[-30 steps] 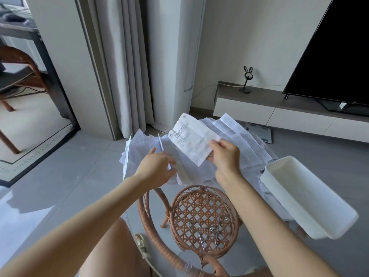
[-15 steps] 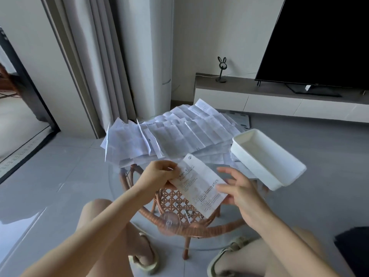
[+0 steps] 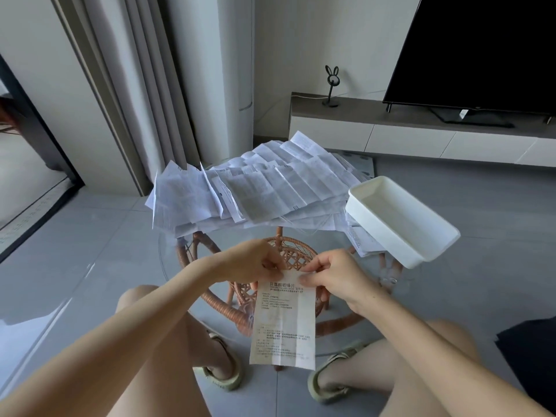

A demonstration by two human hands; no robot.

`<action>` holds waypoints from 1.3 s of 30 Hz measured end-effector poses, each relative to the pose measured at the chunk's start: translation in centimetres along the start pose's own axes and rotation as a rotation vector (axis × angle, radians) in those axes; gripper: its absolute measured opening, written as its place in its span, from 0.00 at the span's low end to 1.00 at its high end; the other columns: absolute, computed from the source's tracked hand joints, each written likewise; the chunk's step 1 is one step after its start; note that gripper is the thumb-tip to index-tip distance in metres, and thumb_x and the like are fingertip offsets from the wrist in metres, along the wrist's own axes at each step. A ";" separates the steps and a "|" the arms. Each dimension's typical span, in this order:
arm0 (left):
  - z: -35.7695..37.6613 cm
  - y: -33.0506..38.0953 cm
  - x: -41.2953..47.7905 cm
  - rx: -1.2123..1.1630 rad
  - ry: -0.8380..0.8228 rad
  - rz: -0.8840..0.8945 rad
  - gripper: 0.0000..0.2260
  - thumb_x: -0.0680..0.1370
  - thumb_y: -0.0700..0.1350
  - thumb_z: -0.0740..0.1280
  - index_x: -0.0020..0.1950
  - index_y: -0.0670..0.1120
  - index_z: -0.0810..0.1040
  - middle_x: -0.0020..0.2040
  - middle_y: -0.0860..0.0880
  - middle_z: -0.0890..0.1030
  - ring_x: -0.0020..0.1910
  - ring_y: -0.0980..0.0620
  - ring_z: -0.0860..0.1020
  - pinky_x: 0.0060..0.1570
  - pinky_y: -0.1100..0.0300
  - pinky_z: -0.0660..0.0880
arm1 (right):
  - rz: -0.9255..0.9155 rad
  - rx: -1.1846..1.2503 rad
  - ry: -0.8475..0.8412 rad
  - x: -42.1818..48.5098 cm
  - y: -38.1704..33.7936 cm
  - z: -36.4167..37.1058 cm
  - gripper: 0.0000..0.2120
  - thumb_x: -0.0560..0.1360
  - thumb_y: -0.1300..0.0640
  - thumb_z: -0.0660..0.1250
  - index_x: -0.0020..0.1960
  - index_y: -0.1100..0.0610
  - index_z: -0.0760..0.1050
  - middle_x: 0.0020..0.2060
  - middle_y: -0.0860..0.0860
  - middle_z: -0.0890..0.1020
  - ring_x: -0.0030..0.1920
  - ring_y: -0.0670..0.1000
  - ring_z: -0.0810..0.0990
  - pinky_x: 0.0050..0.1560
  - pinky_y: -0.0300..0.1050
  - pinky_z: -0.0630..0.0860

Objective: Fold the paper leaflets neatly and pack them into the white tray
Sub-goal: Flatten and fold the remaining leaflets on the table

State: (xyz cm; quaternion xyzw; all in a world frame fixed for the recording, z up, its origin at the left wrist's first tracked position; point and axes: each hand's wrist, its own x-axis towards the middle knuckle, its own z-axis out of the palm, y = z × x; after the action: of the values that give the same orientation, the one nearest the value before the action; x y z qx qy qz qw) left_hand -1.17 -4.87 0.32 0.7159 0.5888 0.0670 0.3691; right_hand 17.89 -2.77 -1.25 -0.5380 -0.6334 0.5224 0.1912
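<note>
A pale curtain (image 3: 150, 85) hangs at left beside a dark door frame that the picture edge cuts off. On the far half of a round glass bench (image 3: 231, 233), a loose pile of leaflets (image 3: 258, 191) lies unfolded and overlapping, its lower sheets hidden under the upper ones and its print too fine to read. Seen through the glass is a rattan base (image 3: 294, 254).

Nearer the camera, a seated person's left hand (image 3: 255, 260) pinches the top left corner of a single leaflet (image 3: 284, 323). The fingers (image 3: 272, 264) are curled on the paper, their tips partly hidden by the hand. The sheet hangs creased and upright above the near part of the bench, between the person's knees, with only its heading line clear. The right hand (image 3: 337, 278) grasps the top right corner between thumb and fingers (image 3: 307, 278).

Below, two green sandals (image 3: 222, 377) show through the glass.

At right, the white tray (image 3: 382, 236) rests on more leaflets at the edge of the bench, one end jutting past the rim. Behind it, a television (image 3: 481, 49) is cropped by the frame.
</note>
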 end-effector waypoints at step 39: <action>9.3 -4.0 -4.8 0.351 0.690 0.176 0.24 0.81 0.59 0.52 0.38 0.53 0.82 0.58 0.51 0.82 0.53 0.50 0.78 0.47 0.51 0.67 | -0.571 -0.629 0.359 -0.7 5.1 2.9 0.08 0.71 0.56 0.72 0.35 0.57 0.77 0.34 0.45 0.78 0.30 0.47 0.74 0.25 0.35 0.67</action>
State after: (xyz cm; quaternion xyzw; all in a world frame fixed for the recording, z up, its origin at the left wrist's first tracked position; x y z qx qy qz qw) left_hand -0.83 -13.16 -7.19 0.7513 0.6172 0.2331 0.0146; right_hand 18.26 -5.37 -6.52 -0.4557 -0.8409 0.1295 0.2616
